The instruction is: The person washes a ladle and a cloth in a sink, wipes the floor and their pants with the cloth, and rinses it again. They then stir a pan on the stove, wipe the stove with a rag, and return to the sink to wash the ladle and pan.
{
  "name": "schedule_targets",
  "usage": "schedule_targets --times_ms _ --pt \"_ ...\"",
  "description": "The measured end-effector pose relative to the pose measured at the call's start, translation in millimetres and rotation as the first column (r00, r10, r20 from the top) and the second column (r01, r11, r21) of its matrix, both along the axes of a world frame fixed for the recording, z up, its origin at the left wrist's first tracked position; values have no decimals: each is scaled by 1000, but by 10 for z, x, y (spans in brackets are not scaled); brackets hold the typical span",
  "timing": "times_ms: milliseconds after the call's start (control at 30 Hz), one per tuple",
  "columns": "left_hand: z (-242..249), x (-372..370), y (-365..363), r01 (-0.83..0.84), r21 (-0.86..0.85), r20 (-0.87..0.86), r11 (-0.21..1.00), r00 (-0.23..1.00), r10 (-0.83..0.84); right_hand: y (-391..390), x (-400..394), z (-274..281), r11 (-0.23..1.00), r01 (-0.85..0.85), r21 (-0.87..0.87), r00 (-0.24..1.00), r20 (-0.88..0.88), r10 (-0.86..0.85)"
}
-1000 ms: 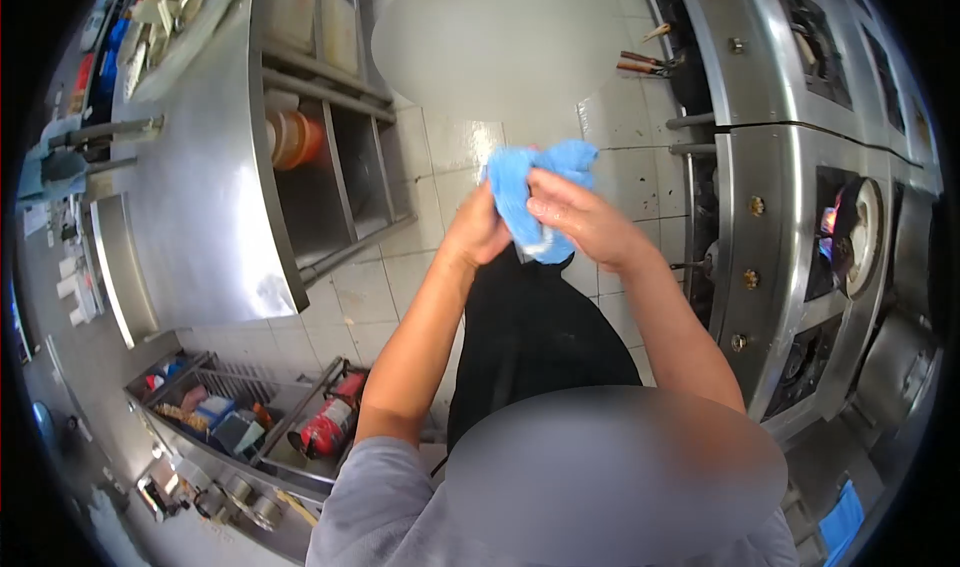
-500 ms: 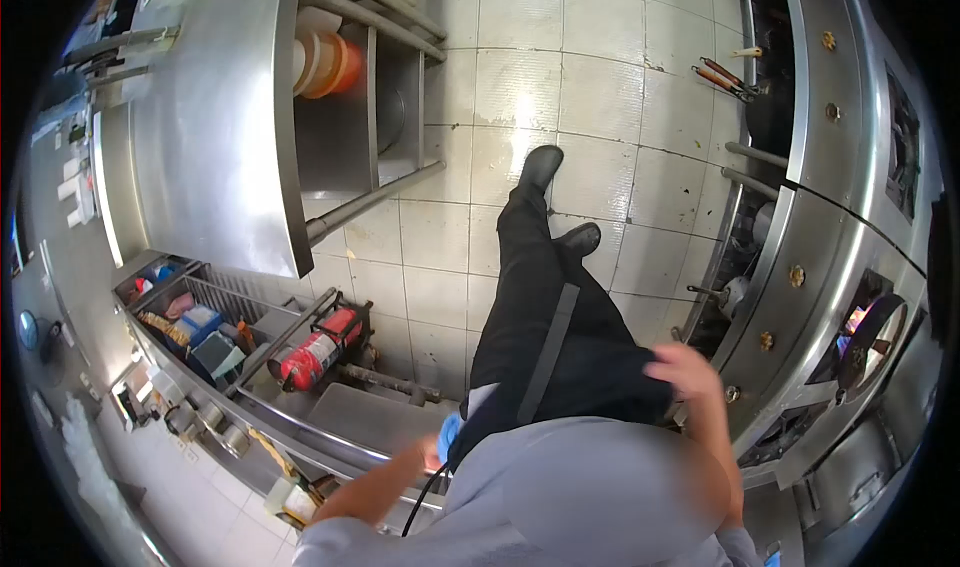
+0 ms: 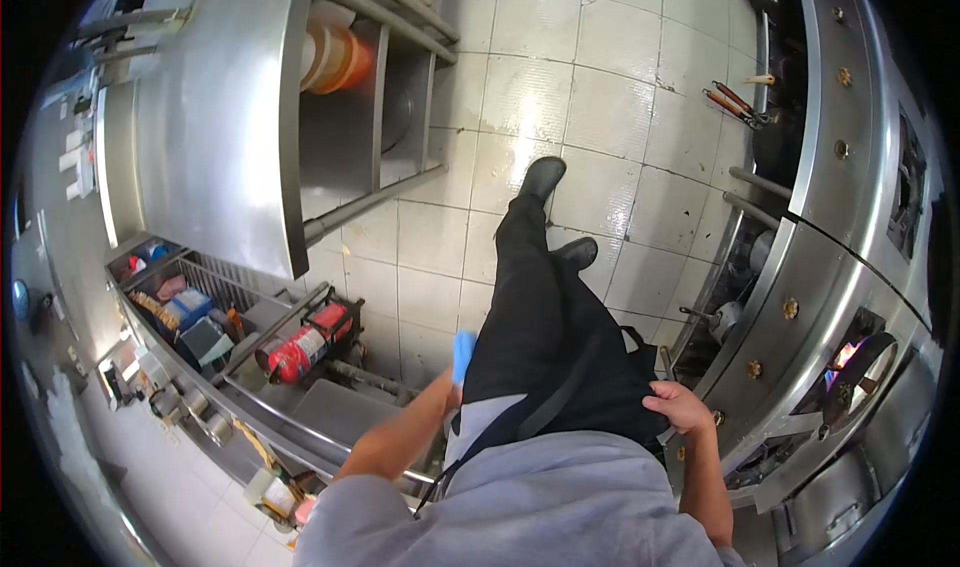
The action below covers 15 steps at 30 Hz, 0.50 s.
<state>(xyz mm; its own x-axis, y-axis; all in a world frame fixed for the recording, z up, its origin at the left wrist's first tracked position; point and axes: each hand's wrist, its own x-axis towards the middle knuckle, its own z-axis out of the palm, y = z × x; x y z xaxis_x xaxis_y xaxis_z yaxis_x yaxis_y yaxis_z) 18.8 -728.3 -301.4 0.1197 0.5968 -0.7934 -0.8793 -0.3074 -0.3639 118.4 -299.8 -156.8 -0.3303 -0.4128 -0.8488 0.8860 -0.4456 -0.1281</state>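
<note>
Your left hand [image 3: 452, 391] is at your hip, with the blue cloth [image 3: 463, 355] showing just past it; its fingers are hidden, so you can't tell how closed it is. Your right hand [image 3: 685, 408] has its fingers curled closed, pinching the black fabric [image 3: 625, 382] at your other side.

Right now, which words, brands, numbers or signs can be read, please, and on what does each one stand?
No text can be read.
Red fire extinguisher: its pale label is too blurred to read.
Stove knob: too small to tell any marking.
</note>
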Motion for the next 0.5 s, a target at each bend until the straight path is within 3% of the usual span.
schedule_targets --times_ms 67,100,133,167,200,233,267,333,367,433,467,500 --pt "-650 -453 209 21 13 -143 1000 990 -19 -25 53 -189 1000 -14 25 1000 17 14" --pt "-753 -781 438 205 -284 -265 937 922 -282 -67 -54 -209 999 -34 34 999 14 33" --pt "-833 -1129 730 314 -568 -300 761 782 -547 -102 -129 -241 998 -50 44 999 13 49" --pt "-914 -1319 980 384 -552 -497 740 561 -662 -129 -138 -316 998 -24 53 1000 19 23" --pt "-987 -1414 1202 449 -547 -658 707 292 -694 -155 -135 -411 991 -103 87 993 -57 108" --pt "-1190 -1387 1333 648 -755 -432 95 -383 -816 -170 -149 -475 976 -178 126 972 -129 194" --pt "-794 -1344 1595 471 -851 -272 -230 -772 -574 -191 -216 -486 979 -153 136 977 -128 171" --pt "-283 -1419 1848 348 -797 -324 -494 -936 -137 -274 -331 -429 976 -205 78 967 -137 214" --pt "-305 -1368 1763 273 -819 -312 -505 -950 -8 -301 -332 -483 981 -178 80 974 -129 188" --pt "-303 -1536 1584 357 -823 -376 -443 -925 -48 -416 -246 -610 955 -208 211 922 -283 263" --pt "-467 -1699 1520 348 -813 -381 -467 -924 -25 -503 -289 -625 981 -31 190 961 -263 81" --pt "-718 -1850 1424 342 -868 -290 -359 -937 -193 -566 -415 -635 973 146 177 965 -244 -101"
